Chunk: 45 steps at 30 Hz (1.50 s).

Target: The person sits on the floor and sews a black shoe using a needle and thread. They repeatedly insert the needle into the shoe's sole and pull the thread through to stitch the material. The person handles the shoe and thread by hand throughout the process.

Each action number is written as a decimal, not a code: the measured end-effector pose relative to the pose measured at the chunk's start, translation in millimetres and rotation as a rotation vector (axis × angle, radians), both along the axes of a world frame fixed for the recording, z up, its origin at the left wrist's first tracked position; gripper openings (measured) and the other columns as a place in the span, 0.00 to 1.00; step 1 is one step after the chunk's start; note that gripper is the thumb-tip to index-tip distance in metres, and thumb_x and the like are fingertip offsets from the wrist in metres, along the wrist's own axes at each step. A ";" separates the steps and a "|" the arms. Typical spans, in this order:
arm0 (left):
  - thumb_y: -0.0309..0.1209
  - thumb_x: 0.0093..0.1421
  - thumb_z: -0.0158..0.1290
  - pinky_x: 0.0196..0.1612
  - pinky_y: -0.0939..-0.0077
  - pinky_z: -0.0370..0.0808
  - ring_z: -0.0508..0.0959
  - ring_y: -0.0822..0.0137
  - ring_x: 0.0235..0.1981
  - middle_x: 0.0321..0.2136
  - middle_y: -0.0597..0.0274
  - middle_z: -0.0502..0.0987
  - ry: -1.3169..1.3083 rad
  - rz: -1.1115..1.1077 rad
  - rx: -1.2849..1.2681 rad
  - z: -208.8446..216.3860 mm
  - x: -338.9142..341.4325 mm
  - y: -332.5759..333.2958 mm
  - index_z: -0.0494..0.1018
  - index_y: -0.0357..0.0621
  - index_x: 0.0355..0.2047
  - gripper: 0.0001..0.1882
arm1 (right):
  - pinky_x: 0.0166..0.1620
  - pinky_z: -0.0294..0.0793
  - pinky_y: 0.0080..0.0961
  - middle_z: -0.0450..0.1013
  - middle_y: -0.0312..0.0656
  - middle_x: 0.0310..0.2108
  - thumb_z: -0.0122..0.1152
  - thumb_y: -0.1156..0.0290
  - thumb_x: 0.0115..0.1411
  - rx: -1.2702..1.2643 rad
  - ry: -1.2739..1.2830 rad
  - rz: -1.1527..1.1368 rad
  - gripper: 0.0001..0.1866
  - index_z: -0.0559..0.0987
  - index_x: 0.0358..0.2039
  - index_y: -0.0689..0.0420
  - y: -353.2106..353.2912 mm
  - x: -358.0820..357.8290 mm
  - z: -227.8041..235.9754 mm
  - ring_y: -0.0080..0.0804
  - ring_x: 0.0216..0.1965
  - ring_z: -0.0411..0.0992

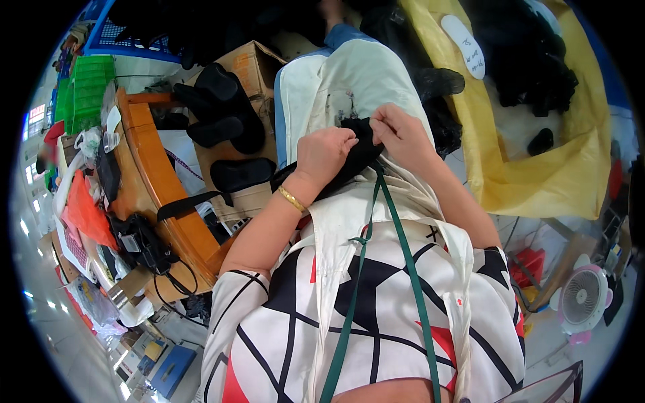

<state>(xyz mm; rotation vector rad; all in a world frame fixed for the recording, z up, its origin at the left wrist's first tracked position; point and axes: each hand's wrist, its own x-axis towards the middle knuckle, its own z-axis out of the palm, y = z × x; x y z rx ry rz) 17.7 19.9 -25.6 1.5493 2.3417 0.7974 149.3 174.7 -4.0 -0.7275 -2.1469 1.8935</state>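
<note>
A black fabric piece [359, 156] lies across my lap, its upper edge pinched between both hands; its exact kind is hard to make out. My left hand [325, 156], with a gold bracelet at the wrist, has its fingers closed on the left part of that edge. On the right part, my right hand [402, 131] grips with thumb and forefinger. The hands are a short gap apart. Beneath the fabric, a pale apron [373, 74] covers my legs. Just left of my knees, several black sole-shaped padded pieces [232, 111] rest on a cardboard box [259, 70].
On the left stands an orange-brown wooden table [144, 161] with a black device [141, 242] and cables. To the right, a large yellow sack [537, 191] holds black pieces, with a white sole-shaped template [463, 47] at its edge. A small fan [583, 295] stands at the lower right.
</note>
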 end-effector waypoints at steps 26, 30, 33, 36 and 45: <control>0.32 0.60 0.59 0.40 0.72 0.74 0.79 0.66 0.32 0.29 0.56 0.80 -0.534 0.052 0.013 -24.5 -13.9 6.8 0.80 0.34 0.30 0.11 | 0.36 0.77 0.37 0.77 0.52 0.25 0.66 0.54 0.56 0.376 -0.484 0.455 0.21 0.81 0.31 0.64 -20.0 75.4 19.6 0.47 0.27 0.78; 0.30 0.62 0.59 0.39 0.78 0.73 0.77 0.74 0.31 0.29 0.62 0.81 -0.730 0.122 -0.053 -30.2 -16.7 9.6 0.80 0.34 0.31 0.09 | 0.37 0.76 0.35 0.75 0.50 0.28 0.64 0.69 0.56 0.166 -0.454 0.300 0.14 0.75 0.38 0.63 -4.7 85.0 43.5 0.45 0.30 0.77; 0.29 0.63 0.59 0.38 0.81 0.72 0.76 0.77 0.31 0.29 0.66 0.81 -0.938 0.187 -0.059 -28.8 -10.8 8.5 0.81 0.35 0.33 0.08 | 0.39 0.75 0.35 0.76 0.49 0.30 0.63 0.70 0.58 0.307 -0.301 0.264 0.14 0.73 0.41 0.62 0.3 81.9 50.4 0.45 0.34 0.77; 0.29 0.63 0.59 0.37 0.82 0.72 0.75 0.78 0.30 0.29 0.67 0.81 -1.057 0.208 -0.042 -25.8 -9.5 7.8 0.80 0.36 0.34 0.08 | 0.39 0.75 0.37 0.77 0.47 0.31 0.63 0.62 0.60 0.428 -0.335 0.252 0.15 0.75 0.40 0.60 -4.9 54.8 62.0 0.48 0.34 0.77; 0.29 0.63 0.60 0.35 0.85 0.71 0.74 0.79 0.29 0.29 0.68 0.80 -1.272 0.337 0.016 -12.2 -9.3 3.2 0.80 0.37 0.34 0.06 | 0.35 0.73 0.42 0.76 0.45 0.28 0.62 0.56 0.60 0.843 -0.421 0.424 0.15 0.78 0.32 0.56 -5.2 2.0 38.5 0.47 0.33 0.76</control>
